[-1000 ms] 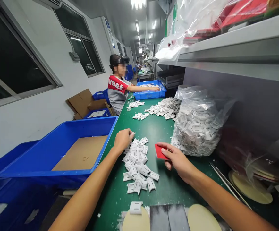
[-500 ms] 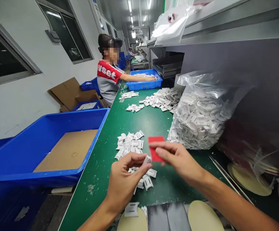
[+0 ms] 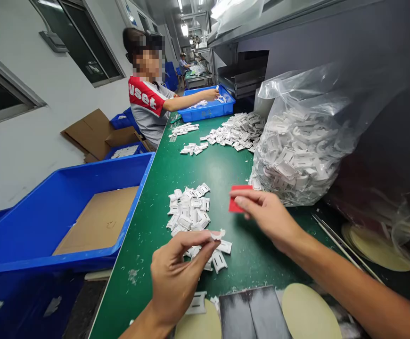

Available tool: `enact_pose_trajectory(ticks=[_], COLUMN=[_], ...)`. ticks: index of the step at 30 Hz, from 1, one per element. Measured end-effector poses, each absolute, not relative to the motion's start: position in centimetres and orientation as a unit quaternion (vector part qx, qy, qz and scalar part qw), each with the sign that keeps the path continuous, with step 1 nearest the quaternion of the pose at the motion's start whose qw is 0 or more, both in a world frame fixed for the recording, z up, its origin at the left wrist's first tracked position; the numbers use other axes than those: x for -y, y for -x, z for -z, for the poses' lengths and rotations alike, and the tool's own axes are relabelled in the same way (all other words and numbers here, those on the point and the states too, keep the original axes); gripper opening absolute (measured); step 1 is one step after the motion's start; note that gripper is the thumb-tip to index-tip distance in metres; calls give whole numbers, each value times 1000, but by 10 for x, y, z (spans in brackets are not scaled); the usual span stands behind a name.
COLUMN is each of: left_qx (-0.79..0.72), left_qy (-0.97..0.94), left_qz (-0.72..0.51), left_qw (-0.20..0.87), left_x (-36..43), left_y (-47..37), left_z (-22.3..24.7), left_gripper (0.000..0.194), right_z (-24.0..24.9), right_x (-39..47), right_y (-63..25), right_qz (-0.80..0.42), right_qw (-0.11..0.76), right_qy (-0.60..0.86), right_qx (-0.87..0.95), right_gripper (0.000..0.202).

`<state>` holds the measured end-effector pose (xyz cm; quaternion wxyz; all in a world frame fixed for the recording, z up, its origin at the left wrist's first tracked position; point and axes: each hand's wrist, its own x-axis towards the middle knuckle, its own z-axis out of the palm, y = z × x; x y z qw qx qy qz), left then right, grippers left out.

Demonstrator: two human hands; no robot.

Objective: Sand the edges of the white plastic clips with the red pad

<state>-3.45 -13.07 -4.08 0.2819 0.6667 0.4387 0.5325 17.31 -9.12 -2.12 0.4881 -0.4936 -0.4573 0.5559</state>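
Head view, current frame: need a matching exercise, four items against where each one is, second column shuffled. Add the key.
Items
1. Red pad
2. Curved white part
3. Clear plastic bag
4. Cardboard sheet

Places
A. Lying inside the large blue bin
B. Pinched in the left hand
C. Standing on the green bench top, with many white pieces inside it
D. Held in the right hand

Right pairs: 1-D, 2-B, 3-C, 4-A
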Motion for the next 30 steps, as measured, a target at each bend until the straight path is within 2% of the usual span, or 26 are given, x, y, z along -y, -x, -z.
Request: enact_pose_trajectory(ticks=[3, 7, 9, 11, 13, 16, 20, 23, 25, 30], left_qx=[-464, -423, -404, -384, -377, -393, -378, -382, -391, -422], left_qy=[-604, -509, -450, -400, -367, -351, -357, -364, -381, -442], left_qz=[-500, -484, -475, -464, -449, -430, -420, -438, -462, -495], left_qw=[411, 573, 639, 691, 722, 733, 744, 728, 699, 618], left_x=[127, 120, 118, 117, 117, 119, 120, 119, 118, 115], left_y=[32, 31, 30, 29, 28, 28, 29, 31, 32, 38], left_z=[37, 35, 36, 37, 36, 35, 35, 36, 36, 36], left_gripper=[19, 14, 13, 13, 14, 16, 18, 19, 21, 22], right_z=[19, 12, 10, 11, 13, 15, 21, 27, 28, 21], right_x=[88, 96, 101, 104, 103, 100, 96, 91, 89, 93], right_y=[-175, -172, -171, -171, -172, -172, -171, -172, -172, -169], right_qz=[-524, -644, -714, -753, -715, -600, -650, -556, -512, -603], right_qw=[543, 545, 518, 448, 412, 485, 435, 488, 524, 540], right_qy=[501, 402, 322, 262, 300, 413, 369, 496, 518, 430], right_qx=[425, 356, 344, 404, 479, 484, 501, 455, 442, 399], right_gripper=[29, 21, 22, 26, 25, 22, 32, 31, 30, 21])
